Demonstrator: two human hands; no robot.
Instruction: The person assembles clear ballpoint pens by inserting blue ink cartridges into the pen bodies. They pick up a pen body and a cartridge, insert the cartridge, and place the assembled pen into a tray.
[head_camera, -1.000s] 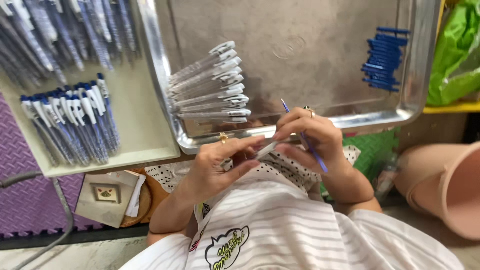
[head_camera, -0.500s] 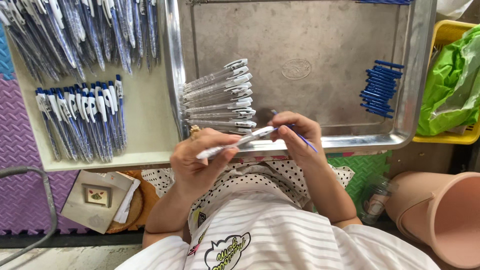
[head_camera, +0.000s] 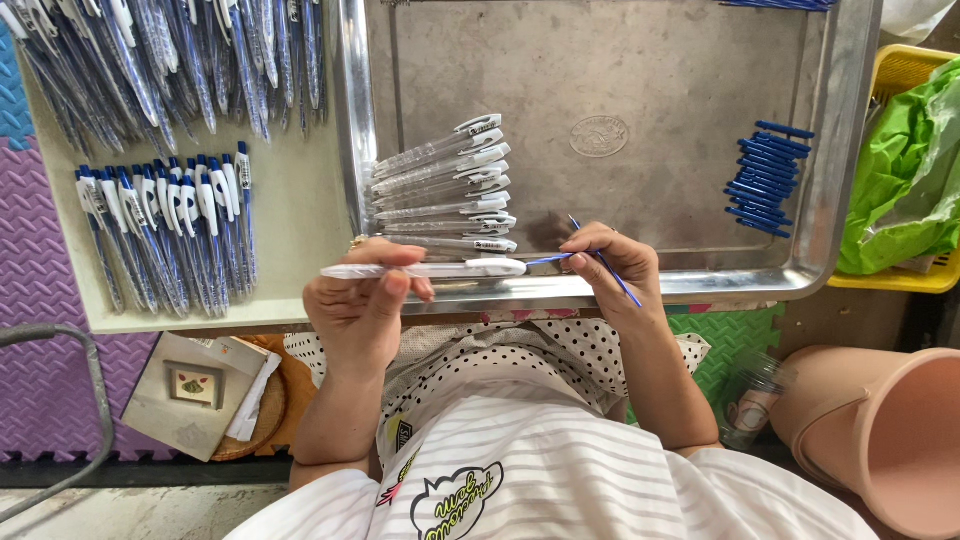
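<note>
1. Two hands have spread apart: left hand (head_camera: 362, 300) now pinches the clear pen barrel (head_camera: 425, 269) level, right hand (head_camera: 612, 262) pinching blue refills (head_camera: 603, 262) at its tip.
2. Both hover over the steel tray's (head_camera: 700, 287) near rim on the cream surface (head_camera: 290, 215).

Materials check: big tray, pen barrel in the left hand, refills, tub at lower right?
Tray: metal, probably stainless steel; dull grey, scuffed, shiny rolled rim.
Pen barrel in left hand: looks plastic; clear body, opaque white clip end.
Refills: thin blue tubes, likely plastic; right hand holds one.
Tub: matte salmon, moulded plastic by its look.
</note>
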